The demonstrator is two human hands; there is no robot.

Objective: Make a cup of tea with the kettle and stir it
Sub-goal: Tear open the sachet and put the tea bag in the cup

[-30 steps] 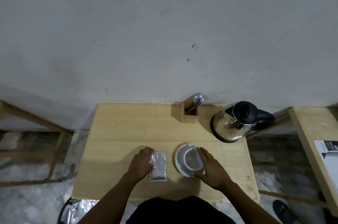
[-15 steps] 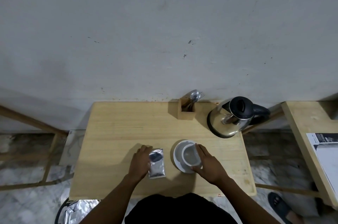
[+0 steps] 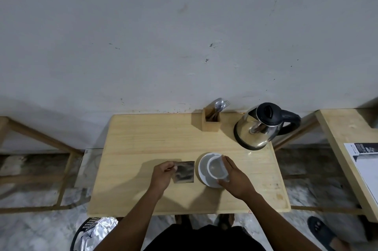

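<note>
A clear cup [image 3: 216, 169] stands on a white saucer [image 3: 202, 165] near the front middle of the wooden table [image 3: 143, 138]. My right hand [image 3: 235, 179] wraps around the cup's right side. A silver foil sachet [image 3: 184, 172] is just left of the saucer, and my left hand [image 3: 162, 175] pinches its left edge, lifting it slightly. A steel kettle [image 3: 257, 128] with a black lid and handle stands at the back right. A wooden holder [image 3: 211, 122] with a spoon and fork stands at the back, against the wall.
A second wooden table [image 3: 343, 148] with a printed sheet [image 3: 366, 160] stands to the right. A wooden frame [image 3: 41, 142] is on the left. A bin lined with foil [image 3: 94, 232] sits on the floor at the front left, and a sandal [image 3: 323, 232] at the right.
My left hand has gone from resting flat on the sachet to pinching and raising its edge. My right hand has stayed around the cup. The camera has shifted slightly.
</note>
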